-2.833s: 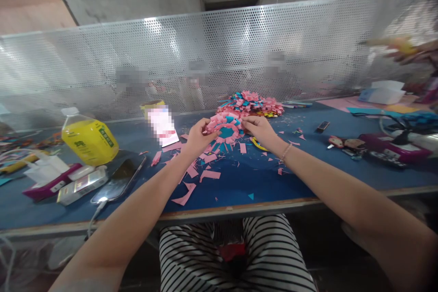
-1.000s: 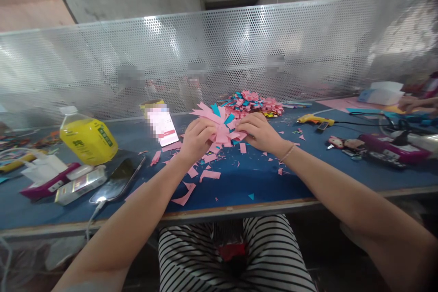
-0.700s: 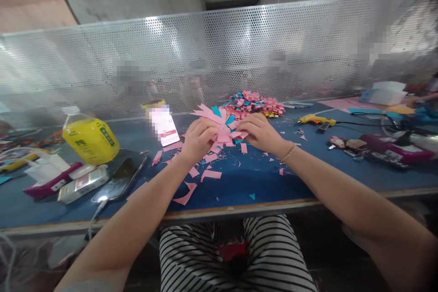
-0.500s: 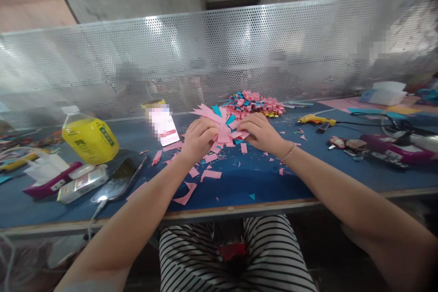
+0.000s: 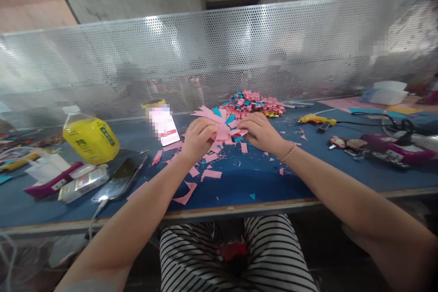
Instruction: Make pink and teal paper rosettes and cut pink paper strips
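Between my hands, above the blue tabletop (image 5: 239, 187), is a pink and blue paper flower (image 5: 223, 131) with fringed strips sticking outward. My left hand (image 5: 201, 136) grips its left side with thumb and fingers pressed together. On the other side, my right hand (image 5: 258, 130) pinches the tips of its paper strips; the fingertips are partly hidden. Pink paper scraps (image 5: 211, 174) lie scattered below and around it. Just behind stands a heap of pink and blue fringed paper pieces (image 5: 248, 101).
To the left are a yellow drink bottle (image 5: 92, 139), a charging phone (image 5: 121, 180), a small box (image 5: 82, 185) and a lit phone (image 5: 167, 130). A yellow glue gun (image 5: 316, 119) and a purple power strip (image 5: 393, 148) lie right. A perforated metal screen (image 5: 222, 45) closes the back.
Both hands stay almost in place around the paper flower. Its strips have shifted slightly near the right fingers.
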